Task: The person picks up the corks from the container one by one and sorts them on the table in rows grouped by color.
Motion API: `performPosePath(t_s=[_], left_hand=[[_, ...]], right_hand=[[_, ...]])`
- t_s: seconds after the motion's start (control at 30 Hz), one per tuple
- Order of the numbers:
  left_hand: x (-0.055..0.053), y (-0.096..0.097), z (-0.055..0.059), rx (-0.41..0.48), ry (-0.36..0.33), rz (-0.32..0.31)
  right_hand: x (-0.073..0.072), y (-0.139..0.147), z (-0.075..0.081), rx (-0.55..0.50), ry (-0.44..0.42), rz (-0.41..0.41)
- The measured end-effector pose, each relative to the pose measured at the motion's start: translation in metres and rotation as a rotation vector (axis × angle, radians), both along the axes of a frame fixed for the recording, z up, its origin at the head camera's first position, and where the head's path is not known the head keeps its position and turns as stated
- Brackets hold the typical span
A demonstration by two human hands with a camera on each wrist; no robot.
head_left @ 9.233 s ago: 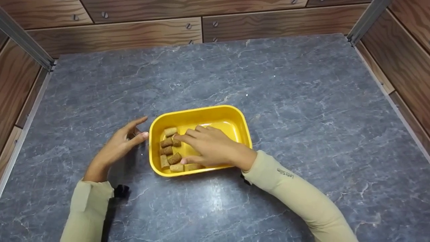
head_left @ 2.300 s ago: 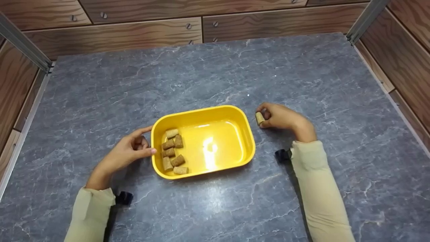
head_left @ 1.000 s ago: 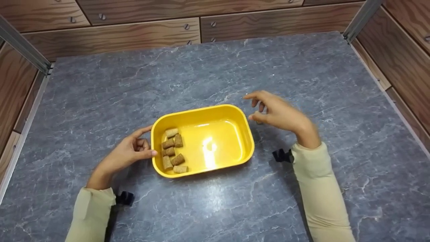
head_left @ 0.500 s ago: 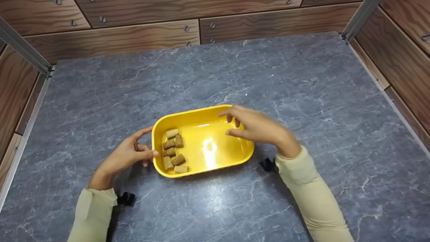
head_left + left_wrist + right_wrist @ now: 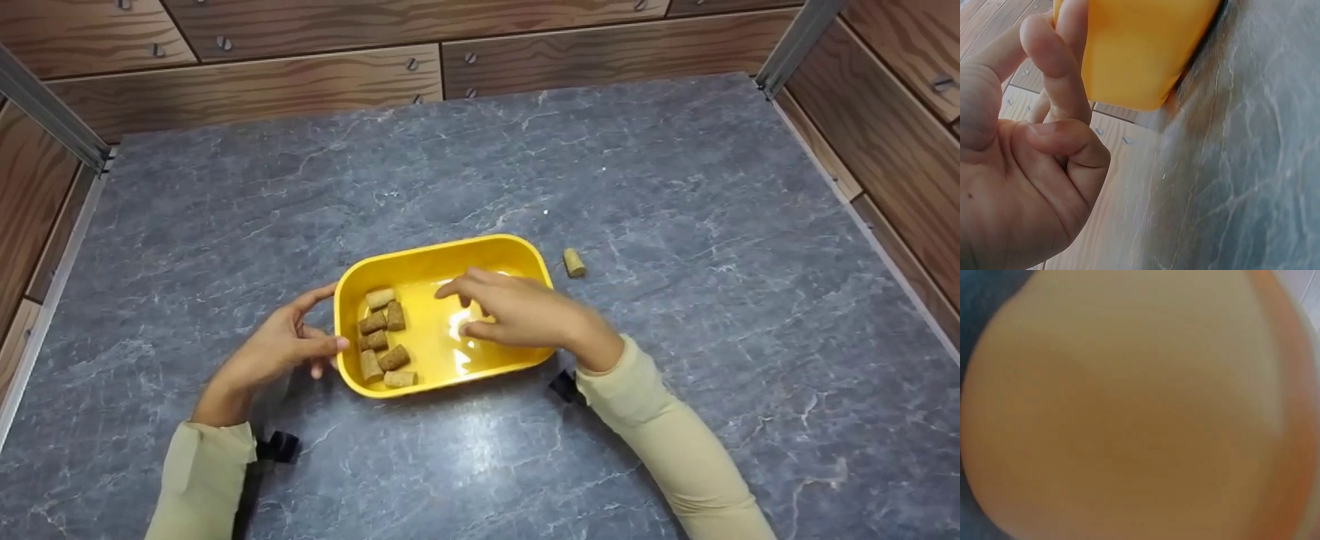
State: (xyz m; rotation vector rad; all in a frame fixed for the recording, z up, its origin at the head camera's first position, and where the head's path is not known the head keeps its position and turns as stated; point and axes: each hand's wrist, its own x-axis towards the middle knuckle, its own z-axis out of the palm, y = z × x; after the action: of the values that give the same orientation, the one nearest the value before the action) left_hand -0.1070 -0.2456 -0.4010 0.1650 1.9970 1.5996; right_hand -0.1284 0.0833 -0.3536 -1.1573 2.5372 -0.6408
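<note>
A yellow rectangular plastic tub (image 5: 441, 255) sits on the grey marbled table. Several tapered cork stoppers (image 5: 394, 356), pale and darker brown, lie on its floor along the left end. Thumb and index finger of my left hand (image 5: 274, 345) hold the tub's left rim; in the left wrist view its other fingers curl loosely beside the yellow wall. My right hand (image 5: 517, 311) hovers within the tub's right half, fingers bent loosely and nothing between them. One pale cork stopper (image 5: 574, 263) lies on the table just right of the tub. A blurred yellow surface fills the right wrist view.
Wood-patterned panels (image 5: 247, 86) stand behind the table and at both sides, with metal posts (image 5: 799, 49) at the back corners. A black wrist camera (image 5: 279, 447) sticks out from the left sleeve. Table surface (image 5: 697, 225) extends around the tub.
The right hand has set a cork stopper on the table right of the tub, let go, and moved left over the tub. The left hand has gone from beside the tub to its rim.
</note>
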Motion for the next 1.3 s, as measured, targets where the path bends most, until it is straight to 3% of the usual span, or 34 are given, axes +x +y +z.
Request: performPosePath(t_s=[0.27, 0.67, 1.0, 1.3], left_hand=[[0.0, 0.0, -0.001, 0.039, -0.032, 0.01], [-0.002, 0.002, -0.004, 0.058, -0.025, -0.003], [0.0, -0.001, -0.003, 0.058, -0.031, 0.008], [0.0, -0.001, -0.004, 0.052, -0.025, 0.004]], right_hand=[[0.002, -0.025, -0.005, 0.038, -0.041, 0.046], [0.006, -0.063, -0.011, 0.101, -0.07, 0.147], [0.009, -0.077, -0.013, 0.197, -0.069, 0.186], [0.008, -0.084, -0.02, 0.27, -0.013, 0.246]])
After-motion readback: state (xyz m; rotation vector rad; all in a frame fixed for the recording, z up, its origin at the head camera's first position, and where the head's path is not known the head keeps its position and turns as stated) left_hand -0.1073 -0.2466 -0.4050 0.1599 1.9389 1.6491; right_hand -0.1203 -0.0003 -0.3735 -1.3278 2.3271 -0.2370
